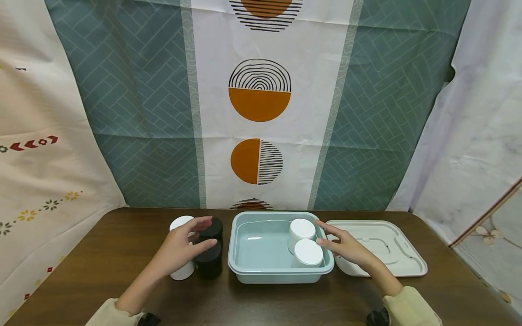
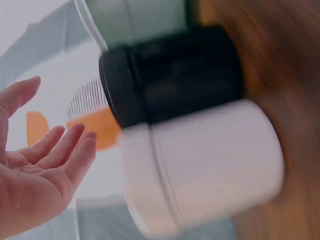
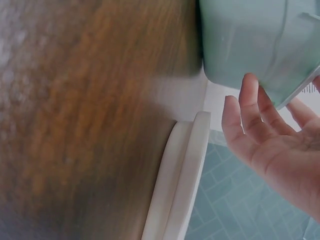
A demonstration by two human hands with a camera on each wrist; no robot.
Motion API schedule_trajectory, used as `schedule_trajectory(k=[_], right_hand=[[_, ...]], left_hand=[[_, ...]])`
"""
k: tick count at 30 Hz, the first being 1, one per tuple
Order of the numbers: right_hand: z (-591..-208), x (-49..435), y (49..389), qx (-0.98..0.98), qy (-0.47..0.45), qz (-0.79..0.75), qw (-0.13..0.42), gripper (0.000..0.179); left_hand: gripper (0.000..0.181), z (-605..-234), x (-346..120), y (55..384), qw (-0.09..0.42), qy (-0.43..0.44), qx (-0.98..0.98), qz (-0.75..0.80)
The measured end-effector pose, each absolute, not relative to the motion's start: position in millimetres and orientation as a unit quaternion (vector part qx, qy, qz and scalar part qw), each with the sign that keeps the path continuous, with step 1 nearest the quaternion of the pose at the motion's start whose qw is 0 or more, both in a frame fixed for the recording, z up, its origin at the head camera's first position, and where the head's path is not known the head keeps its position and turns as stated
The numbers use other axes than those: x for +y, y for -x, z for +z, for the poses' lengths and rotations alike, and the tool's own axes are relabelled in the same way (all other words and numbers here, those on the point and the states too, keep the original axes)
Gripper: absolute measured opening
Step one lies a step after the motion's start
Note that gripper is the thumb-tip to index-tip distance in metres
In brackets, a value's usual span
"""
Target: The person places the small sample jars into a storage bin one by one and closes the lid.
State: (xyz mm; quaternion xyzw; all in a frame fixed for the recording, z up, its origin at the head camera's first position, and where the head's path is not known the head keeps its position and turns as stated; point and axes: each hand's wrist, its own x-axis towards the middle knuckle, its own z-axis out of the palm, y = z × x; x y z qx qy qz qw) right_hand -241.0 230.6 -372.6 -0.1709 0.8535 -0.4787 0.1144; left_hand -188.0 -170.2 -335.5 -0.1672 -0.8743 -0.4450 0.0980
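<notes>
A light blue basin (image 1: 261,271) stands mid-table with two white lidded jars, a rear one (image 1: 302,228) and a front one (image 1: 308,251), at its right end. My right hand (image 1: 346,246) is at the basin's right rim, fingers loosely spread, thumb beside the front jar; whether it touches is unclear. To the left, my left hand (image 1: 183,249) hovers over another group of jars with its fingers apart, holding nothing. That group has two black jars, one behind (image 1: 212,228) and one in front (image 1: 210,262), and white ones (image 1: 183,271) partly hidden by the hand.
A white lid (image 1: 387,249) lies flat on the brown table (image 1: 261,303), right of the basin and partly under my right hand. Behind the table hangs a patterned curtain (image 1: 163,136). Pale cloths (image 1: 49,181) hang at both sides.
</notes>
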Motion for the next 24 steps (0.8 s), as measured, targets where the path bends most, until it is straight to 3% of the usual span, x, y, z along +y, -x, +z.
schedule_trajectory(k=[8,24], right_hand=[[-373,231,241,0.855,0.164,-0.479,0.113,0.063],[-371,231,242,0.850,0.176,-0.481,0.122,0.063]], left_hand=[[0.055,-344,-212,179,0.137,0.112,-0.905,-0.387],[0.065,-365,-232,176,0.113,0.077,-0.936,-0.324]])
